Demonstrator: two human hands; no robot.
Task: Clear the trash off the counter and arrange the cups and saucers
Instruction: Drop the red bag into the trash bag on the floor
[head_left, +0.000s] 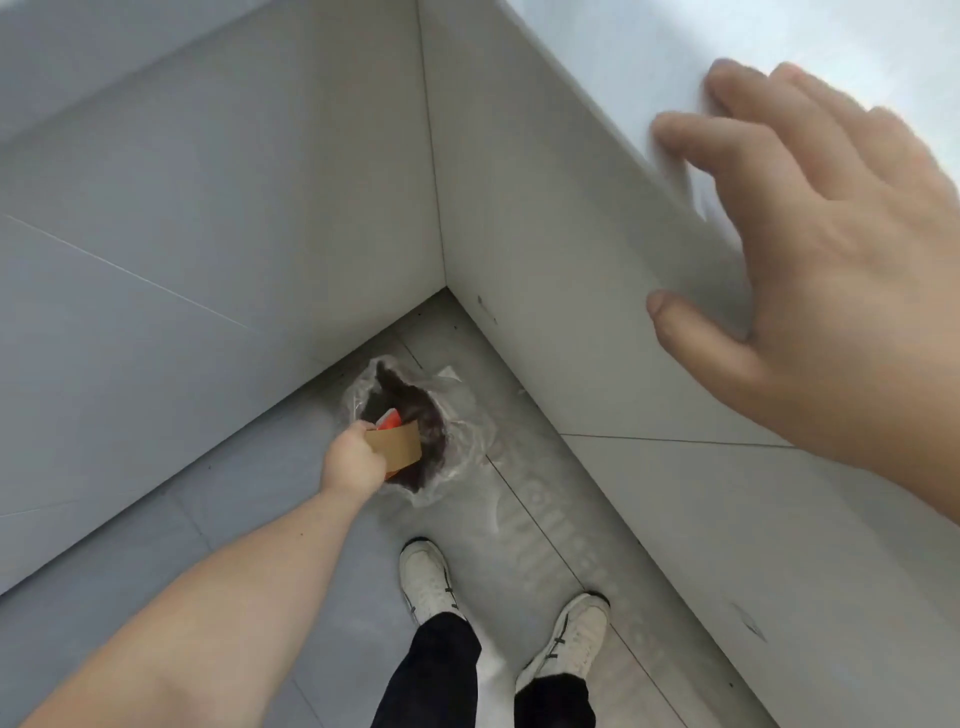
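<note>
The light is soft, even and cool, with no hard shadows; only a faint darker band lies where the walls meet the floor. The bench top at upper right shines pale and nearly washed out. Straight edges bow and splay toward the frame borders, a wide-angle warp. The right hand is close to the lens and smeared, its fingertips ghosted by motion blur. The clear bag on the floor gives off small white glints, and its dark opening shows little detail. The left hand and the shoes are fairly sharp.
</note>
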